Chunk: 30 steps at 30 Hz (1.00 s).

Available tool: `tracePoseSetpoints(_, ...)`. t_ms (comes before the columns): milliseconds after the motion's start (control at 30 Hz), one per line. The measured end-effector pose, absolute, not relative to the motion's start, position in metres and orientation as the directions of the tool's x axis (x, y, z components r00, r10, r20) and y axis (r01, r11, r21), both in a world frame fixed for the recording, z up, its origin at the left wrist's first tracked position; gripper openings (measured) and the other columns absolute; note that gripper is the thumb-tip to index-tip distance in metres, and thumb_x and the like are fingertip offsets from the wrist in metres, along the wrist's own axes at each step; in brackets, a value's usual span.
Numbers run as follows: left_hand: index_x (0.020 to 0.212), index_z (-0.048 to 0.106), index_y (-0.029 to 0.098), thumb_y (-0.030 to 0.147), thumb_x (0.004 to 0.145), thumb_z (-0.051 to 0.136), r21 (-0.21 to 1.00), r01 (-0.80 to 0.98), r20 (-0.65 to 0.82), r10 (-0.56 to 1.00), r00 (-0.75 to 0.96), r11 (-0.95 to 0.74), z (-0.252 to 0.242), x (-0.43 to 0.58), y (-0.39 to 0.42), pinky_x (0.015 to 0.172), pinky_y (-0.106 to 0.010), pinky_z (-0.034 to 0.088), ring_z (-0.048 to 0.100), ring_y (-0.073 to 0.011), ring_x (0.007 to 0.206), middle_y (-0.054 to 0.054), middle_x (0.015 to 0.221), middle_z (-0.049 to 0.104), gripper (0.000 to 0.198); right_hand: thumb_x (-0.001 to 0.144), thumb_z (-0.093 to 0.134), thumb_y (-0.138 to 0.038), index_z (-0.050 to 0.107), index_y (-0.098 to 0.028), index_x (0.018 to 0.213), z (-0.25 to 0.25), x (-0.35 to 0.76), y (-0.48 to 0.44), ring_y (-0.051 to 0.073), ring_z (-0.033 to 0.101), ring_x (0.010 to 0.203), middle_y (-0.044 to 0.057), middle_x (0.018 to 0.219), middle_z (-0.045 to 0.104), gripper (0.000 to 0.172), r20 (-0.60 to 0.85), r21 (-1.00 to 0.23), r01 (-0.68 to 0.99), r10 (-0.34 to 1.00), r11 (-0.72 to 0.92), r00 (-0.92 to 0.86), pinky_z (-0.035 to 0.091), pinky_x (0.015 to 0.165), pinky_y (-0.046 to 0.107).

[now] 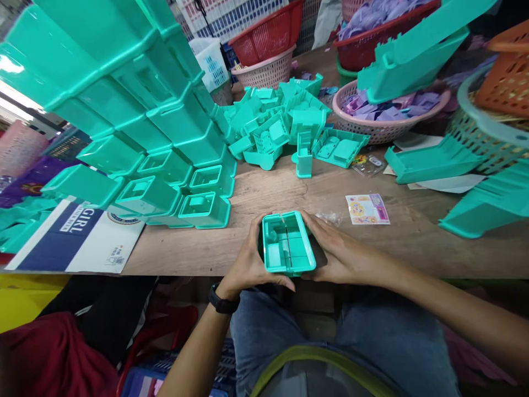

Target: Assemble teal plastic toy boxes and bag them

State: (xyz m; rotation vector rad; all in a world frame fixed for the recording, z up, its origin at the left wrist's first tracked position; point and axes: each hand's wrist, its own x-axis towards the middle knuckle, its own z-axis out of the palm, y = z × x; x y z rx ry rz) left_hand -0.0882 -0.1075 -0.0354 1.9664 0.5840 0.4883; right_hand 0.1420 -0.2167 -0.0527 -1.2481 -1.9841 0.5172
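Turquoise plastic fills the space between the two hands: an open-topped box (298, 242), with a dark seam running down its middle, is held at the near edge of the bench (264, 193). The left hand (250, 263) is curled to the box's width, its thumb reaching along the near wall; the opposite wall is cupped by the right hand (341, 256). Whether the base is rested on the bench cannot be told. For a good fit, the seam is best pressed evenly from both sides, with the rims kept level and fingertips kept clear of the join. The clear plastic scrap (329, 218) just beyond the right hand should be kept out of the seam.
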Motion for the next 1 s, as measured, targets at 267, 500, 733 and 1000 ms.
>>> tracePoseSetpoints(267, 0.152, 0.023, 0.024, 0.075, 0.047, 0.093, 0.902, 0.211, 0.063, 0.598, 0.799, -0.376, -0.037, -0.0884, -0.1066, 0.127, -0.06, 0.036, 0.045, -0.0429, 0.149, -0.022, 0.157, 0.042, 0.137, 0.081, 0.086, -0.038, -0.007, -0.026, 0.168, -0.0525, 0.1421, -0.2181, 0.042, 0.045, 0.15, 0.024, 0.162, 0.043, 0.129, 0.322, -0.695, 0.59, 0.912, 0.411, -0.256, 0.046, 0.118, 0.061)
tracePoseSetpoints(500, 0.15, 0.028, 0.026, 0.073, 0.048, 0.094, 0.928, 0.143, 0.093, 0.586, 0.805, -0.344, -0.0343, -0.0873, -0.1047, 0.127, -0.062, 0.035, 0.043, -0.0436, 0.15, -0.02, 0.158, 0.042, 0.131, 0.079, 0.089, -0.037, -0.014, -0.028, 0.168, -0.0567, 0.1464, -0.217, 0.04, 0.04, 0.154, 0.024, 0.169, 0.035, 0.137, 0.337, -0.676, 0.592, 0.899, 0.438, -0.279, 0.045, 0.12, 0.059)
tracePoseSetpoints(733, 0.153, 0.026, 0.026, 0.074, 0.046, 0.095, 0.921, 0.191, 0.06, 0.607, 0.792, -0.341, -0.0353, -0.0879, -0.1063, 0.128, -0.063, 0.032, 0.042, -0.044, 0.151, -0.021, 0.159, 0.042, 0.135, 0.074, 0.091, -0.032, -0.02, -0.03, 0.166, -0.0523, 0.1426, -0.2148, 0.043, 0.042, 0.152, 0.023, 0.17, 0.032, 0.144, 0.322, -0.694, 0.588, 0.909, 0.416, -0.264, 0.046, 0.118, 0.06)
tracePoseSetpoints(1000, 0.152, 0.025, 0.025, 0.066, 0.055, 0.097, 0.893, 0.231, 0.082, 0.643, 0.761, -0.387, -0.0376, -0.0848, -0.1117, 0.126, -0.061, 0.037, 0.045, -0.0421, 0.148, -0.019, 0.156, 0.041, 0.127, 0.08, 0.088, -0.039, -0.012, -0.027, 0.168, -0.0527, 0.1394, -0.2168, 0.042, 0.049, 0.146, 0.025, 0.162, 0.042, 0.133, 0.379, -0.677, 0.581, 0.891, 0.451, -0.25, 0.049, 0.116, 0.06)
